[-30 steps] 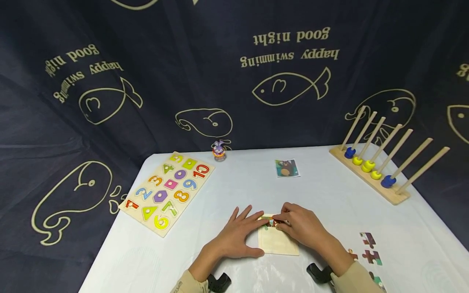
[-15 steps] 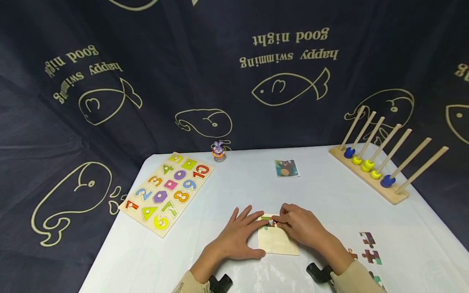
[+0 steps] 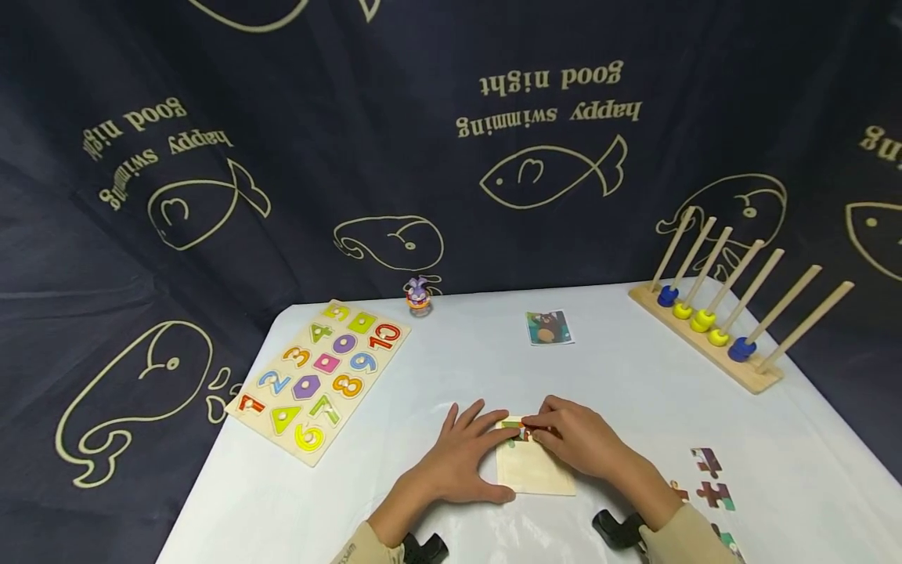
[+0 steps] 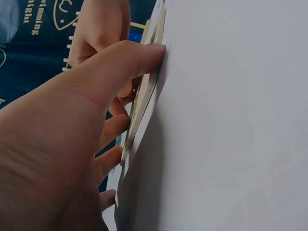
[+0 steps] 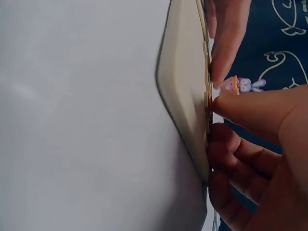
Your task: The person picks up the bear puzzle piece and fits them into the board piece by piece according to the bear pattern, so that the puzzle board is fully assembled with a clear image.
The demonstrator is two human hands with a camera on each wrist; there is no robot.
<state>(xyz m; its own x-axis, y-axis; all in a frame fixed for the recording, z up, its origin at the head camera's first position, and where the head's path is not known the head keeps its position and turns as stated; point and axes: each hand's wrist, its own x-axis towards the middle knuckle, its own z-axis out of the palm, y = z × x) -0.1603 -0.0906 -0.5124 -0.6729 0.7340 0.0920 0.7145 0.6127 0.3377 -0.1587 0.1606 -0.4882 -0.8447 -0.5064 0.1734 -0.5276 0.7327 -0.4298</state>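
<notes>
A pale wooden puzzle tray (image 3: 535,471) lies at the front middle of the table, with a few joined jigsaw pieces (image 3: 513,424) along its far edge. My left hand (image 3: 454,462) spreads over the tray's left side, its index fingertip on these pieces and its thumb (image 4: 149,57) at the near edge. From the right, my right hand (image 3: 581,439) pinches a jigsaw piece between thumb and index finger at the far edge, mostly covering it. In the right wrist view the thumb (image 5: 240,108) bears on the top face of the tray, close to a left fingertip.
Several loose jigsaw pieces (image 3: 715,495) lie at the right, partly behind the right forearm. Farther back are a bear picture card (image 3: 550,327), a small rabbit figure (image 3: 418,296), a number-and-shape board (image 3: 320,376) at left and a peg stand with beads (image 3: 705,337) at right.
The left thumb has slid slightly right along the tray's near edge. The right fingers stay at the far edge with only small shifts. The head view has tilted a little.
</notes>
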